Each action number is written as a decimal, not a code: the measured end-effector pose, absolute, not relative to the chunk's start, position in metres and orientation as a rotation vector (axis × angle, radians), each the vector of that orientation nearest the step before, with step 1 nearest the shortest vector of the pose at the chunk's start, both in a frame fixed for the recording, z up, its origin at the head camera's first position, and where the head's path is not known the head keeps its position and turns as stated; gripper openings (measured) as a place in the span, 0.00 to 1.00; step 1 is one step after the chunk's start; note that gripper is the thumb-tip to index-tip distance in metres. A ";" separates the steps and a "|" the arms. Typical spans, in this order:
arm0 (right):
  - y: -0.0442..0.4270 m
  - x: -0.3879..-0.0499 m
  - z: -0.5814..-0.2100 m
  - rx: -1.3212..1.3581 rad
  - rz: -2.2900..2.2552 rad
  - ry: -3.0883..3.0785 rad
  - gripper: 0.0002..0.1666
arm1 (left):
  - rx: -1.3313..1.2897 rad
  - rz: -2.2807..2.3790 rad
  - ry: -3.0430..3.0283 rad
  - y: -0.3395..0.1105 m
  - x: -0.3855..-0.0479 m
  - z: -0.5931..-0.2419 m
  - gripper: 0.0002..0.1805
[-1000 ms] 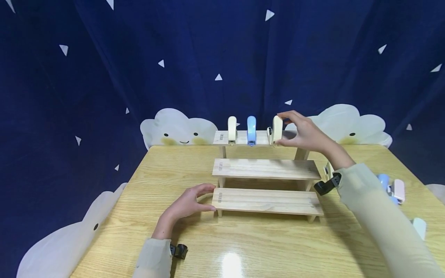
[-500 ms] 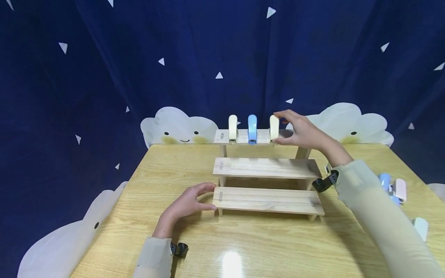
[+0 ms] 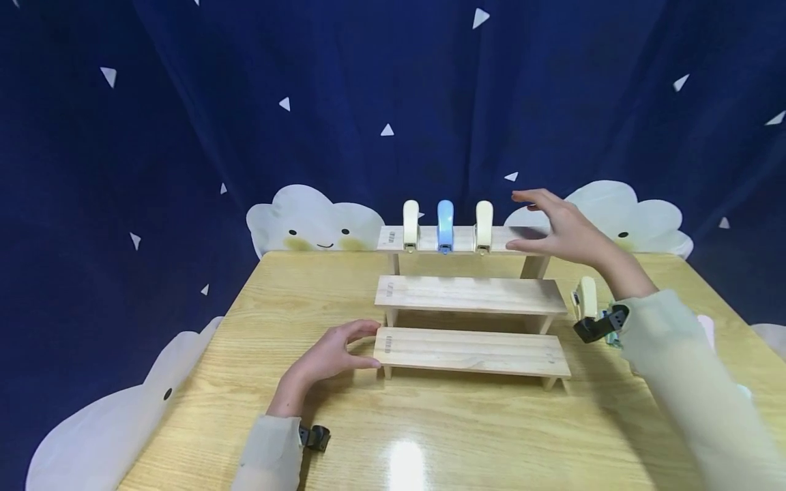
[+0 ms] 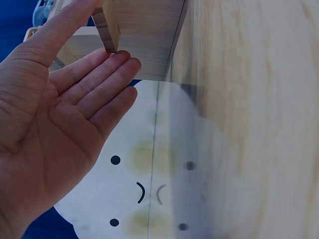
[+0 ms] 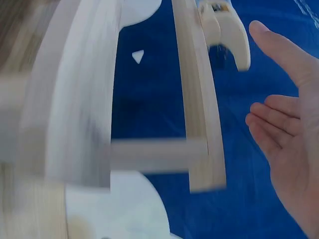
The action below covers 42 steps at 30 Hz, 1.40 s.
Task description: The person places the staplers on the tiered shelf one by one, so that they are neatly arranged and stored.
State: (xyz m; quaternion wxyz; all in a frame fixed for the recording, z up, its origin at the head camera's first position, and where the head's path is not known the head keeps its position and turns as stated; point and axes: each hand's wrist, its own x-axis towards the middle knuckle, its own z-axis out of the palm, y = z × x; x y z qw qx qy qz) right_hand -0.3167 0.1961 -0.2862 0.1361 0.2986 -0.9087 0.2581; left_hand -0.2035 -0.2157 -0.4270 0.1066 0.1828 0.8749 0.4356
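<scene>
On the top board of a three-tier wooden stand (image 3: 469, 350) stand a cream stapler (image 3: 411, 225), a blue stapler (image 3: 445, 226) and a second cream stapler (image 3: 484, 226), apart in a row. My right hand (image 3: 568, 228) is just right of the second cream stapler, thumb and fingers spread, holding nothing. The right wrist view shows a gap between that hand and the stapler (image 5: 233, 32). At the left end of the lowest board, my left hand (image 3: 336, 351) touches the wood with fingertips and thumb. Its fingers (image 4: 102, 84) look mostly straight in the left wrist view.
Right of the stand, another cream stapler (image 3: 586, 297) stands on the table (image 3: 319, 293). A green-blue item (image 3: 612, 337) and a pink one (image 3: 707, 330) are partly hidden by the right sleeve. A dark blue curtain (image 3: 344, 88) hangs behind.
The right hand has let go of the second cream stapler and moved right, away from it. That stapler was turned straighter beforehand. The left hand stays at the lowest board.
</scene>
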 end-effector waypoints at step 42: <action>0.351 -0.253 -0.407 0.438 0.522 -2.924 0.53 | 0.547 1.309 2.538 -0.217 -0.205 -0.427 0.42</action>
